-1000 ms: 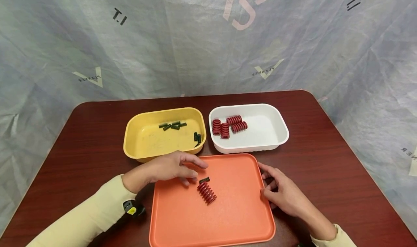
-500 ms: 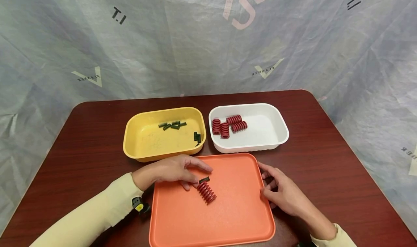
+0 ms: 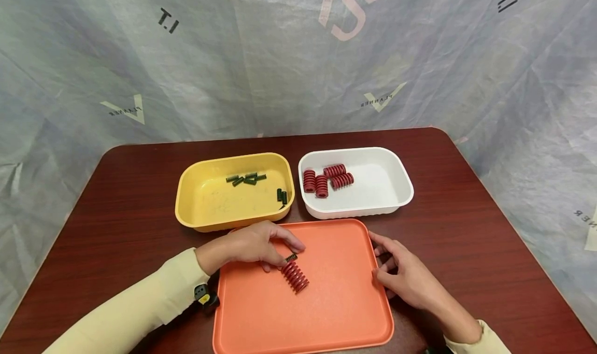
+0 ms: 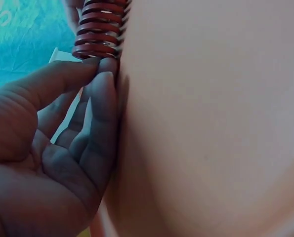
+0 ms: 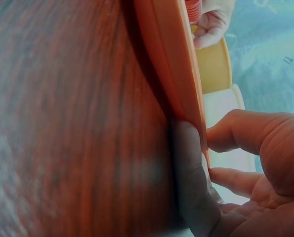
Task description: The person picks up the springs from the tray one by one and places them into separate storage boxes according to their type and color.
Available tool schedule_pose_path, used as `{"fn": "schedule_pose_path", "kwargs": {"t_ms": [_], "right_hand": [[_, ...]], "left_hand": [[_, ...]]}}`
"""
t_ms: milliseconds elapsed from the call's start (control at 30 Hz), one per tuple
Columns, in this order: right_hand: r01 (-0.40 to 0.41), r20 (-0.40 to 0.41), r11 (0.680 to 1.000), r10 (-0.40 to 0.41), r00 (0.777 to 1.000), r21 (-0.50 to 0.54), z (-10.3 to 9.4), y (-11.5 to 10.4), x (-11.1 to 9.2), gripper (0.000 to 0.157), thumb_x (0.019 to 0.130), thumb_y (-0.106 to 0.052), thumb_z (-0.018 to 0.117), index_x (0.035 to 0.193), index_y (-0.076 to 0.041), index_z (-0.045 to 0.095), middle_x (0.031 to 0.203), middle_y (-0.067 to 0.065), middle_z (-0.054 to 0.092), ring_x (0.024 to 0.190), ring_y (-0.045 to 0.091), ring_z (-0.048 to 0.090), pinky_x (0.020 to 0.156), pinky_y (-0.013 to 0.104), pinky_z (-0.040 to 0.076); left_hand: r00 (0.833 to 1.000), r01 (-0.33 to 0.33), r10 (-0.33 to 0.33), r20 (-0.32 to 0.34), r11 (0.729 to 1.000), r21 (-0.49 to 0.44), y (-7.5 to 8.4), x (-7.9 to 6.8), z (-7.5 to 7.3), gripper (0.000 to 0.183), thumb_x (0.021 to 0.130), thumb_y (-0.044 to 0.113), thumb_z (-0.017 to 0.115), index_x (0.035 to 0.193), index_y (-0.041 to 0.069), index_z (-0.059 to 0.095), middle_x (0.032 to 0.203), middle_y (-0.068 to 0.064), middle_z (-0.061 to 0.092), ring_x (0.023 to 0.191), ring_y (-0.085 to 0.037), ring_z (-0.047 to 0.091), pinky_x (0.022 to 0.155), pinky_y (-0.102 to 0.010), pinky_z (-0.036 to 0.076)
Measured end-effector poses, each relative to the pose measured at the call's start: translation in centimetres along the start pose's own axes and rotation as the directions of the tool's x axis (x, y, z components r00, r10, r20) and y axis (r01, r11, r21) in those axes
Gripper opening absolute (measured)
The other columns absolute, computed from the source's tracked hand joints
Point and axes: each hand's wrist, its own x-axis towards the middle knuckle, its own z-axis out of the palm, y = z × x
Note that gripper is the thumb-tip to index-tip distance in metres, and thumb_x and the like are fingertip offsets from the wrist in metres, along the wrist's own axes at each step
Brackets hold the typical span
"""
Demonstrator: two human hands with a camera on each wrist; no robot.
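Note:
On the orange tray [image 3: 336,312] lies a red coil spring [image 3: 295,277], with a small dark green spring [image 3: 291,257] at its upper end. My left hand [image 3: 261,243] reaches over the tray's far left part and pinches the small spring between thumb and fingertips. In the left wrist view, those fingertips [image 4: 103,81] meet just below the big red spring [image 4: 100,29] and hide the small one. At the tray's right edge, my right hand [image 3: 406,273] grips the rim; in the right wrist view the thumb [image 5: 231,133] is on the rim and a finger lies along its outer side.
Behind the tray stand a yellow bin [image 3: 205,219] holding several small dark green springs [image 3: 250,176] and a white bin [image 3: 378,188] holding several red springs [image 3: 322,186]. All rest on a dark red-brown table [image 3: 466,224], with a grey sheet hanging behind.
My left hand has moved right and its thumb and fingers have closed in on the small green spring, which has shifted slightly. My right hand has stayed at the tray's edge.

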Motion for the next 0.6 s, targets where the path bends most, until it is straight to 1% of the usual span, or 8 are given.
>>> {"fn": "schedule_pose_path", "kwargs": {"t_ms": [100, 167, 267, 333, 433, 467, 500, 600], "right_hand": [[0.002, -0.001, 1.000, -0.002, 1.000, 0.000, 0.02, -0.01, -0.01, 0.077, 0.088, 0.011, 0.067, 0.157, -0.005, 0.038, 0.122, 0.021, 0.050, 0.079, 0.019, 0.061, 0.044, 0.037, 0.059], [0.005, -0.002, 1.000, -0.005, 1.000, -0.001, 0.03, -0.01, -0.02, 0.077, 0.088, 0.011, 0.067, 0.157, -0.005, 0.038, 0.122, 0.021, 0.051, 0.079, 0.019, 0.061, 0.044, 0.038, 0.059], [0.008, -0.003, 1.000, -0.008, 1.000, -0.002, 0.05, -0.01, -0.01, 0.077, 0.087, 0.011, 0.066, 0.157, -0.005, 0.039, 0.122, 0.021, 0.051, 0.079, 0.019, 0.061, 0.044, 0.037, 0.059], [0.008, -0.003, 1.000, -0.008, 1.000, -0.003, 0.05, -0.01, 0.00, 0.077, 0.087, 0.011, 0.066, 0.157, -0.005, 0.039, 0.121, 0.021, 0.051, 0.079, 0.019, 0.061, 0.044, 0.037, 0.059], [0.006, -0.003, 1.000, -0.006, 1.000, -0.005, 0.04, 0.01, -0.01, 0.077, 0.087, 0.011, 0.066, 0.157, -0.005, 0.038, 0.121, 0.021, 0.050, 0.079, 0.019, 0.061, 0.044, 0.037, 0.059], [0.005, -0.003, 1.000, -0.005, 1.000, -0.005, 0.04, 0.01, -0.01, 0.077, 0.088, 0.011, 0.066, 0.157, -0.005, 0.038, 0.121, 0.021, 0.050, 0.079, 0.019, 0.061, 0.044, 0.037, 0.059], [0.004, -0.002, 1.000, -0.004, 1.000, -0.006, 0.04, 0.02, -0.02, 0.077, 0.088, 0.011, 0.066, 0.157, -0.005, 0.038, 0.121, 0.021, 0.050, 0.079, 0.019, 0.061, 0.044, 0.037, 0.059], [0.002, -0.002, 1.000, -0.002, 1.000, -0.006, 0.04, 0.02, -0.02, 0.077, 0.087, 0.011, 0.066, 0.157, -0.005, 0.038, 0.121, 0.020, 0.050, 0.079, 0.019, 0.061, 0.044, 0.037, 0.059]], "left_hand": [[0.999, -0.033, 0.033, -0.011, 0.999, 0.028, -0.19, -0.03, 0.06, 0.035, 0.089, 0.000, 0.075, 0.118, 0.019, 0.078, 0.114, 0.004, 0.073, 0.061, -0.013, 0.062, 0.054, -0.030, 0.058], [0.998, -0.055, 0.055, -0.007, 0.998, 0.036, -0.33, -0.09, 0.05, 0.034, 0.090, 0.001, 0.074, 0.119, 0.018, 0.077, 0.108, 0.003, 0.074, 0.059, -0.013, 0.061, 0.053, -0.028, 0.057], [0.997, -0.078, 0.077, 0.017, 0.997, 0.027, -0.50, -0.21, -0.07, 0.037, 0.090, -0.002, 0.073, 0.123, 0.016, 0.075, 0.098, -0.001, 0.076, 0.057, -0.011, 0.059, 0.053, -0.025, 0.054], [0.996, -0.078, 0.077, 0.038, 0.997, 0.020, -0.52, -0.30, -0.17, 0.041, 0.088, -0.004, 0.073, 0.124, 0.016, 0.075, 0.090, -0.003, 0.076, 0.058, -0.011, 0.059, 0.054, -0.023, 0.052], [0.995, -0.082, 0.080, 0.057, 0.996, 0.033, -0.43, -0.39, -0.22, 0.046, 0.085, -0.006, 0.072, 0.125, 0.015, 0.074, 0.081, -0.005, 0.074, 0.058, -0.009, 0.058, 0.055, -0.022, 0.050], [0.995, -0.085, 0.083, 0.059, 0.996, 0.039, -0.40, -0.41, -0.19, 0.046, 0.084, -0.007, 0.071, 0.124, 0.015, 0.075, 0.081, -0.005, 0.074, 0.058, -0.009, 0.058, 0.055, -0.022, 0.049], [0.994, -0.089, 0.087, 0.059, 0.995, 0.043, -0.39, -0.40, -0.15, 0.046, 0.084, -0.008, 0.071, 0.124, 0.014, 0.075, 0.083, -0.004, 0.074, 0.058, -0.010, 0.058, 0.055, -0.021, 0.049], [0.994, -0.108, 0.106, 0.039, 0.992, 0.060, -0.44, -0.38, -0.03, 0.043, 0.084, -0.007, 0.071, 0.123, 0.012, 0.075, 0.089, -0.004, 0.075, 0.057, -0.010, 0.058, 0.053, -0.021, 0.050]]}}
